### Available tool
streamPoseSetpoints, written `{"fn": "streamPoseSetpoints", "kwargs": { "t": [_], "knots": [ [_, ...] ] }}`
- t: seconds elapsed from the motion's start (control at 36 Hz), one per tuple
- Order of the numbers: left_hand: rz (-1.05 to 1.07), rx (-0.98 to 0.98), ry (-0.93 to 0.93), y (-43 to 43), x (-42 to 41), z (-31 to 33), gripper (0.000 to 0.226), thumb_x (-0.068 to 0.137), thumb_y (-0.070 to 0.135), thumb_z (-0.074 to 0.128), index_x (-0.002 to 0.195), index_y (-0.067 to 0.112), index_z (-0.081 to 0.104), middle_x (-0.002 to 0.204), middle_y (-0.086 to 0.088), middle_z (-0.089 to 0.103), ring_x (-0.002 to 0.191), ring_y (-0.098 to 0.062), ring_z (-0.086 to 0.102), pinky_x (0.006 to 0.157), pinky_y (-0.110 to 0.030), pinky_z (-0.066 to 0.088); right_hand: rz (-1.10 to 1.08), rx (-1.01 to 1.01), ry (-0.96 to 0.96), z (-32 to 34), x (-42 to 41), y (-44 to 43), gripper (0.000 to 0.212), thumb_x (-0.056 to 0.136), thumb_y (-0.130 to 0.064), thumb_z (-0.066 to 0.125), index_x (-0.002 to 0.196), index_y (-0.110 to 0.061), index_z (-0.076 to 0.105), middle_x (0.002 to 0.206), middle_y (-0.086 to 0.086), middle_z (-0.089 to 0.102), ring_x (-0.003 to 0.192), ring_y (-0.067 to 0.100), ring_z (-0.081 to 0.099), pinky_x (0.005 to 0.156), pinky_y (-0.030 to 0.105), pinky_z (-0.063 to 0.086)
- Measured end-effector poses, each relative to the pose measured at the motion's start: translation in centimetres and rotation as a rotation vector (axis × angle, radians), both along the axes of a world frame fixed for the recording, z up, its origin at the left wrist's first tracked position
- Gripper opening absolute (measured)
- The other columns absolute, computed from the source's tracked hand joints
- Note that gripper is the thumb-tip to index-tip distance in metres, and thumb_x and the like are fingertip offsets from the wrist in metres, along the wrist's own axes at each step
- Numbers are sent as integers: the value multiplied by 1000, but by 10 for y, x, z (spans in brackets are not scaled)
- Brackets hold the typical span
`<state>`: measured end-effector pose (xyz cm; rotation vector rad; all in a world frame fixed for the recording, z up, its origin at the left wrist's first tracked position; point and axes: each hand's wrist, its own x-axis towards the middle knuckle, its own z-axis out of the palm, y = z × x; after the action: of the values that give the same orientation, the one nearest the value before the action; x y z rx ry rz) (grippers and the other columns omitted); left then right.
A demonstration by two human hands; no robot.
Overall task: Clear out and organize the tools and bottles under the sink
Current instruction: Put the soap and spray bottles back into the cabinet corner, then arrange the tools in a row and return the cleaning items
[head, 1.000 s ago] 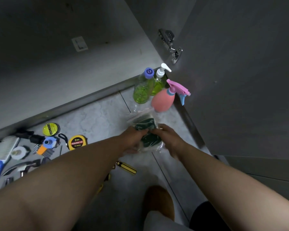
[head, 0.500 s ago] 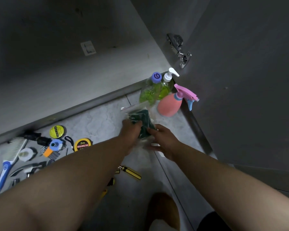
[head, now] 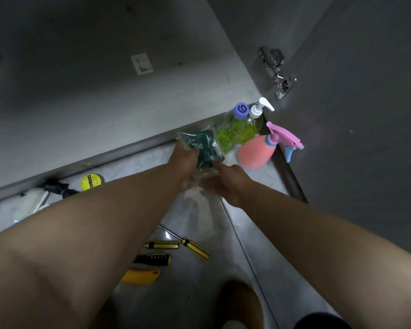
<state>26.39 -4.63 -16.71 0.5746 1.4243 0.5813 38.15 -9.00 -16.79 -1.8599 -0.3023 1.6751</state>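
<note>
On the floor (head: 131, 166) at left, a brush (head: 37, 200) and tape (head: 92, 182); nearer, screwdrivers (head: 195, 248). Mid-step in sorting: gripping the bag (head: 203, 144) of green pads with the left hand (head: 184, 162), fingers curled round it, just beside the bottles (head: 231, 131). With the right hand (head: 226, 182), touching the bag's clear lower end; cannot tell whether pinching. Further right, a sprayer (head: 258, 151) by the door (head: 354, 138). Next, probably, setting the bag down left of the bottles without knocking them.
</note>
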Motion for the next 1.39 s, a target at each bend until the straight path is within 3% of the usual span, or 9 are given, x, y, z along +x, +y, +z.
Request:
{"fn": "streamPoseSetpoints", "kwargs": {
  "t": [0.11, 0.31, 0.42, 0.5, 0.61, 0.75, 0.83, 1.03, 1.39],
  "knots": [
    [-85, 48, 59, 3, -11, 3, 28, 106, 22, 50, 133, 21, 54, 115, -12, 69, 94, -29, 70, 84, -51, 60, -20, 56, 32, 7, -4, 11, 22, 103, -17, 52, 99, 1, 64, 102, 28, 68, 73, 30, 68, 88, 50, 58],
    [-412, 112, 290, 4, -44, 12, 15, 101, 24, 56, 103, 12, 64, 96, -10, 64, 84, -26, 63, 67, -30, 51, -109, 6, 24, 7, -5, -8, 68, 86, -48, 72, 130, -8, 41, 113, 24, 65, 91, 35, 71, 80, 56, 60],
    [-706, 125, 432, 2, -71, 31, 23, 102, 26, 57, 97, 6, 67, 84, -11, 56, 71, -24, 51, 65, -31, 43, -153, -113, -89, 8, -4, -30, 53, 97, -60, 44, 127, -16, 39, 106, 16, 62, 81, 32, 68, 64, 35, 57],
    [-1053, 197, 568, -2, -94, 58, 31, 102, 36, 57, 111, 10, 71, 104, -9, 68, 85, -23, 61, 77, -31, 49, 121, -219, -139, 16, -8, -45, 39, 103, -44, 43, 110, -7, 54, 85, 12, 59, 61, 22, 56, 61, 28, 45],
    [-1239, 314, 760, -14, -132, 81, 35, 102, 31, 52, 133, 18, 61, 130, -3, 65, 116, -23, 61, 90, -24, 44, 869, -166, -230, 42, -22, -44, 19, 98, -27, 58, 99, -8, 59, 84, 8, 61, 64, 23, 61, 63, 30, 49],
    [-1066, 499, 850, -49, -184, 66, 25, 100, 20, 55, 122, 16, 66, 119, -7, 67, 111, -25, 62, 94, -36, 50, 1450, 139, -494, 76, -54, -24, 20, 96, -33, 62, 107, -17, 60, 82, -4, 62, 79, 21, 66, 74, 32, 54],
    [-813, 568, 960, -75, -215, 45, 34, 93, 15, 57, 126, 17, 64, 128, -8, 61, 122, -29, 53, 101, -45, 46, 1608, 268, -640, 77, -76, -14, 25, 97, -34, 60, 116, -17, 60, 102, -5, 56, 98, 16, 55, 83, 21, 39],
    [-267, 440, 1108, -111, -266, 9, 41, 88, 13, 63, 129, 13, 61, 126, -16, 56, 119, -39, 50, 96, -49, 45, 1508, 361, -660, 36, -132, -12, 23, 93, -21, 62, 113, -10, 62, 117, 8, 63, 111, 26, 58, 93, 34, 49],
    [-280, 403, 1035, -118, -288, -18, 47, 86, 7, 65, 132, 11, 57, 128, -15, 54, 118, -35, 48, 98, -49, 44, 1409, 659, -644, -16, -226, -17, 48, 88, -13, 62, 134, -16, 49, 121, 12, 40, 82, 24, 50, 72, 29, 41]
  ]
}}
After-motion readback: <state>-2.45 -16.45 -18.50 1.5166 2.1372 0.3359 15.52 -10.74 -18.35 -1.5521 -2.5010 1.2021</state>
